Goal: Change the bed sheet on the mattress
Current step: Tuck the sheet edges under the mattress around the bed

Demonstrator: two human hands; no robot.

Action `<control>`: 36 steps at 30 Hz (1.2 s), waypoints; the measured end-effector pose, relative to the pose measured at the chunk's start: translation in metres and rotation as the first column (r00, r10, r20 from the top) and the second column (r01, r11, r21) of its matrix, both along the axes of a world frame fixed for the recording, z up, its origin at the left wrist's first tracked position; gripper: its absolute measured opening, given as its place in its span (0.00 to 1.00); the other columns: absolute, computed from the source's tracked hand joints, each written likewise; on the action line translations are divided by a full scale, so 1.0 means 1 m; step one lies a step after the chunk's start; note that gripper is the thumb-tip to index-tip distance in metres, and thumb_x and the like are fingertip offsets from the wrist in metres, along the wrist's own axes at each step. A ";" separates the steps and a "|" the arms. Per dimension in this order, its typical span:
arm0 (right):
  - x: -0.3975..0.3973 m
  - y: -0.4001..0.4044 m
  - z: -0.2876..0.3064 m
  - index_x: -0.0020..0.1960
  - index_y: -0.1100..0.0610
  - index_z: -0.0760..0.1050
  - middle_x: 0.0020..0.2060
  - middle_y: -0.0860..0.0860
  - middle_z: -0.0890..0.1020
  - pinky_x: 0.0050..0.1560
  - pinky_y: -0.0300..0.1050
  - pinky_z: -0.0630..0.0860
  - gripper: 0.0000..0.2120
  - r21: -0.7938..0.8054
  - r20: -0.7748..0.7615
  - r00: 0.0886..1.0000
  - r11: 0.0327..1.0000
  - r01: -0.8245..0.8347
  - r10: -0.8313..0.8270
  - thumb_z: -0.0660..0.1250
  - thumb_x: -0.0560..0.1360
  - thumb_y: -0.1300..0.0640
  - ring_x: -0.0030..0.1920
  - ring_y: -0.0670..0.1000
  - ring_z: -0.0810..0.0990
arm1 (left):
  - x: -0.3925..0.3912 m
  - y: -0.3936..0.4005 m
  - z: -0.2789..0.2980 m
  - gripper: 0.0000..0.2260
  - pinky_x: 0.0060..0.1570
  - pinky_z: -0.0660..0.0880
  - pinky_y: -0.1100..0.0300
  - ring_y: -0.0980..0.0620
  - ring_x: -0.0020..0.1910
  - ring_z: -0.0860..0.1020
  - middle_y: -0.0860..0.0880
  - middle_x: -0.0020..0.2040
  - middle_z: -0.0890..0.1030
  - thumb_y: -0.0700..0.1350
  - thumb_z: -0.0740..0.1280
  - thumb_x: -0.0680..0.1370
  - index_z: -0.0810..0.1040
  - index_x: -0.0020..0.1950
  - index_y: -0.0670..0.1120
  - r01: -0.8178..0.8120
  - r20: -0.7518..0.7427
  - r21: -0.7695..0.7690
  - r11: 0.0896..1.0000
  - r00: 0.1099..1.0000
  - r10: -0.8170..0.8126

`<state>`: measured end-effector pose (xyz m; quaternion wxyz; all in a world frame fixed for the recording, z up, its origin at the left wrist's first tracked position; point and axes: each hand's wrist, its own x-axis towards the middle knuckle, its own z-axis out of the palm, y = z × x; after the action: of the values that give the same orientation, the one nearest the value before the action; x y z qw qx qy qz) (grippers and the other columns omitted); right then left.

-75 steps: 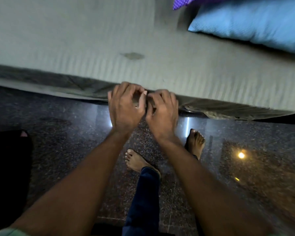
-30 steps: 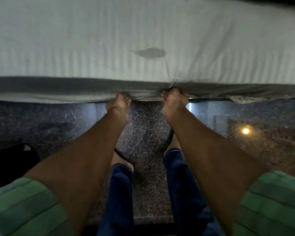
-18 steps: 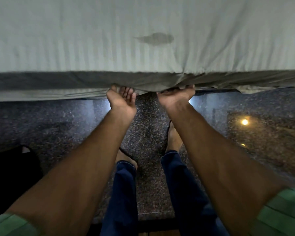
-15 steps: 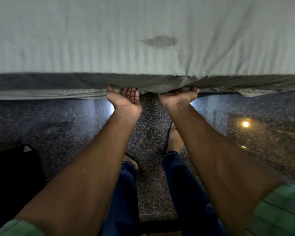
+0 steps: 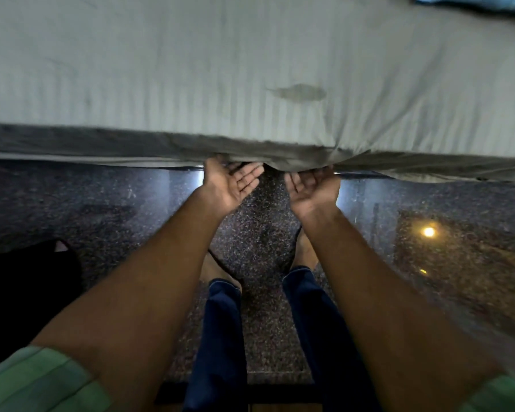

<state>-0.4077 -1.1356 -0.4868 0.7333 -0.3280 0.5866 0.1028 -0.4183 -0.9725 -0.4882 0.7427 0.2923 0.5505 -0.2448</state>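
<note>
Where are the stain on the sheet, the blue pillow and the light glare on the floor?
stain (image 5: 298, 93): head view, its dark middle.
blue pillow (image 5: 476, 0): head view, its visible lower edge.
light glare (image 5: 428, 232): head view, its bright centre.

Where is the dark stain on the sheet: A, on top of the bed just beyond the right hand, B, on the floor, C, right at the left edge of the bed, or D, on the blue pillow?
A: the stain lies on the sheet on top of the bed, just beyond the right hand, which reaches palm up under the edge.
</note>
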 end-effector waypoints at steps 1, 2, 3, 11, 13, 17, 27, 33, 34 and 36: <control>-0.012 0.009 0.012 0.58 0.54 0.79 0.48 0.54 0.86 0.50 0.46 0.81 0.16 -0.055 -0.043 0.992 0.991 -0.119 0.117 0.54 0.86 0.50 0.49 0.53 0.85 | 0.001 0.003 0.009 0.19 0.56 0.78 0.56 0.49 0.52 0.85 0.44 0.51 0.87 0.53 0.50 0.85 0.77 0.58 0.46 0.094 0.011 0.036 0.995 0.995 -0.095; -0.024 0.018 0.021 0.62 0.57 0.79 0.52 0.56 0.86 0.49 0.47 0.80 0.16 -0.128 -0.072 0.970 0.963 -0.239 0.231 0.55 0.86 0.54 0.49 0.55 0.86 | 0.001 0.005 0.017 0.16 0.52 0.78 0.57 0.50 0.50 0.85 0.45 0.49 0.87 0.51 0.52 0.85 0.79 0.57 0.47 0.203 0.024 0.107 0.973 0.978 -0.207; -0.034 0.028 0.029 0.61 0.60 0.80 0.50 0.56 0.86 0.45 0.48 0.80 0.14 -0.242 -0.076 0.933 0.901 -0.361 0.353 0.58 0.84 0.57 0.45 0.55 0.86 | -0.001 0.007 0.022 0.14 0.49 0.78 0.58 0.51 0.46 0.85 0.47 0.48 0.88 0.49 0.56 0.85 0.81 0.54 0.48 0.302 0.034 0.217 0.928 0.948 -0.316; -0.042 0.136 0.098 0.50 0.55 0.80 0.49 0.52 0.80 0.54 0.53 0.74 0.06 -0.931 -0.343 0.107 -0.323 -0.168 0.933 0.71 0.73 0.57 0.53 0.56 0.77 | -0.047 0.126 0.092 0.07 0.50 0.78 0.51 0.50 0.47 0.82 0.54 0.46 0.85 0.53 0.69 0.76 0.82 0.49 0.52 0.127 -0.254 0.967 -0.222 0.587 -0.769; -0.025 0.164 0.104 0.57 0.54 0.78 0.55 0.53 0.78 0.57 0.54 0.73 0.14 -0.894 -0.440 0.006 -0.437 -0.099 0.898 0.73 0.72 0.55 0.57 0.57 0.76 | -0.052 0.163 0.103 0.11 0.56 0.73 0.48 0.46 0.56 0.77 0.51 0.56 0.80 0.52 0.71 0.74 0.79 0.56 0.53 0.099 -0.393 0.911 -0.401 0.510 -0.766; -0.009 0.202 0.100 0.65 0.51 0.75 0.59 0.51 0.77 0.57 0.53 0.71 0.22 -0.776 -0.631 -0.007 -0.631 -0.012 0.776 0.74 0.73 0.51 0.58 0.56 0.74 | -0.050 0.220 0.121 0.21 0.62 0.68 0.49 0.46 0.66 0.72 0.50 0.66 0.73 0.52 0.73 0.73 0.74 0.64 0.51 0.051 -0.472 0.862 -0.505 0.444 -0.761; 0.004 0.193 0.089 0.44 0.51 0.81 0.43 0.48 0.79 0.48 0.49 0.65 0.05 -0.824 -0.566 -0.060 -0.561 0.081 0.822 0.70 0.77 0.52 0.48 0.53 0.74 | -0.014 0.257 0.126 0.04 0.46 0.73 0.53 0.44 0.48 0.81 0.50 0.47 0.85 0.43 0.74 0.74 0.85 0.47 0.50 0.060 -0.451 0.888 -0.455 0.302 -0.840; -0.053 0.168 0.055 0.43 0.51 0.83 0.43 0.50 0.84 0.47 0.47 0.75 0.05 -0.752 -0.480 -0.096 -0.465 -0.467 0.872 0.71 0.77 0.57 0.47 0.53 0.81 | -0.050 0.239 0.102 0.01 0.46 0.77 0.57 0.48 0.46 0.83 0.51 0.44 0.86 0.47 0.74 0.76 0.85 0.45 0.53 0.452 -0.522 0.813 -0.368 0.284 -0.804; -0.057 0.167 0.049 0.43 0.50 0.83 0.40 0.50 0.84 0.42 0.44 0.76 0.06 -0.704 -0.354 0.093 -0.200 -0.681 0.931 0.70 0.77 0.59 0.43 0.53 0.82 | -0.056 0.230 0.090 0.03 0.47 0.76 0.58 0.50 0.45 0.83 0.52 0.43 0.86 0.47 0.74 0.77 0.85 0.43 0.52 0.559 -0.439 0.812 -0.169 0.393 -0.808; -0.054 0.169 0.035 0.44 0.50 0.79 0.35 0.50 0.78 0.30 0.40 0.72 0.07 -0.398 -0.192 0.597 0.495 -0.772 0.779 0.70 0.79 0.59 0.32 0.48 0.78 | -0.056 0.211 0.068 0.10 0.45 0.75 0.61 0.53 0.49 0.80 0.54 0.41 0.84 0.45 0.72 0.80 0.84 0.39 0.53 0.496 -0.144 0.749 0.440 0.769 -0.622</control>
<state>-0.4622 -0.9670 -0.4517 0.5174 -0.7137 0.3783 0.2825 -0.4746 -0.7611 -0.4203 0.4680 0.7547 0.4127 -0.2027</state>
